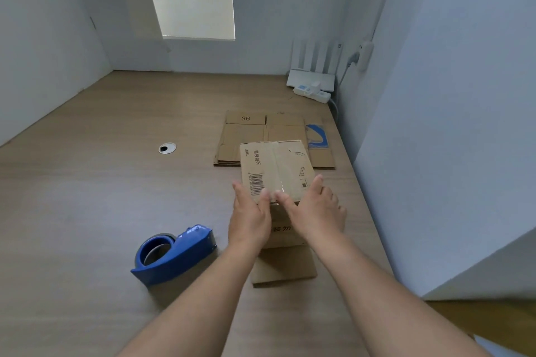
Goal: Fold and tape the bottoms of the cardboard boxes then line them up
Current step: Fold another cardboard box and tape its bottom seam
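A small cardboard box stands bottom-up on the wooden desk, clear tape running along its middle seam. My left hand and my right hand lie with straight fingers on the near edge of its top face, thumbs side by side over the tape. One open flap of the box juts toward me below my wrists. Behind the box lies a stack of flattened cardboard boxes, the top one marked 36. A blue tape dispenser rests on the desk left of my left forearm.
A round cable grommet sits in the desk to the left. A white power strip and router occupy the far right corner. White partition walls close in the desk on the right, left and back.
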`<state>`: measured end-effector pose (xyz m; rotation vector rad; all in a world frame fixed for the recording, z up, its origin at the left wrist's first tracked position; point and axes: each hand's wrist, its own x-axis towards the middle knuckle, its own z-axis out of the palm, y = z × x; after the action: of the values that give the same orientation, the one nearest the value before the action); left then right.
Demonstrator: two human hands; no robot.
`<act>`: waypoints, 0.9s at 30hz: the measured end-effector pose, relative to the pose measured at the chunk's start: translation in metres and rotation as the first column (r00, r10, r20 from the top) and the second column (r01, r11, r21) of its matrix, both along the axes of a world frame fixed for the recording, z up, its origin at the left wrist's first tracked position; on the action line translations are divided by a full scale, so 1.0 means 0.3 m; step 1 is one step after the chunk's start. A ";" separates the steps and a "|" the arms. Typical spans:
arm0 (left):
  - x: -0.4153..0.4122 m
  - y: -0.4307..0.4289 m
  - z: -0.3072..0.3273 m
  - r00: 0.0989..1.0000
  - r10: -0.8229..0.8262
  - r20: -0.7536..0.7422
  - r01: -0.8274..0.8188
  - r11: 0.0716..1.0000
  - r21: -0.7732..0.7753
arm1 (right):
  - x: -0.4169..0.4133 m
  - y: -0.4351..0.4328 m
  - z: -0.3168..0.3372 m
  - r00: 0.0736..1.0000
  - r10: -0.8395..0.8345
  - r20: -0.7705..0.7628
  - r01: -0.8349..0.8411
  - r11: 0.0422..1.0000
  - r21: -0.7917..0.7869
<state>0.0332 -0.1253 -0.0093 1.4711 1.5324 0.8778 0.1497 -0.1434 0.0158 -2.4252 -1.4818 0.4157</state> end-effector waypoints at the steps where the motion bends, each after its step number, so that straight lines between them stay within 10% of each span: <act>1: -0.004 -0.002 -0.001 1.000 -0.003 0.006 0.003 1.000 -0.002 | 0.007 0.002 -0.004 1.000 0.022 0.009 -0.022 0.999 0.031; 6: -0.036 -0.017 0.031 0.995 -0.086 0.042 0.089 0.994 -0.060 | 0.098 -0.011 -0.005 0.982 0.190 0.009 -0.190 0.973 0.129; 11: -0.049 0.000 0.070 0.850 -0.186 -0.493 0.150 0.982 -0.112 | 0.145 0.000 0.070 0.902 0.341 0.265 -0.332 0.940 -0.081; 15: -0.047 0.021 0.060 0.784 -0.156 -0.601 0.165 0.985 -0.041 | 0.146 0.015 0.056 0.864 0.373 0.339 -0.395 0.919 -0.003; 24: -0.186 0.061 0.048 0.862 -0.471 -0.186 0.436 0.878 -0.199 | 0.296 -0.019 0.012 0.840 0.487 -0.238 -0.490 0.870 0.049; 27: -0.197 0.062 0.026 0.907 -0.391 -0.154 0.376 0.919 -0.119 | 0.287 -0.037 -0.005 0.904 0.377 -0.200 -0.354 0.924 0.144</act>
<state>-0.0259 -0.1066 -0.0015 1.7436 1.3156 0.4520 0.2358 -0.1543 0.0143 -1.9410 -1.8046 0.6479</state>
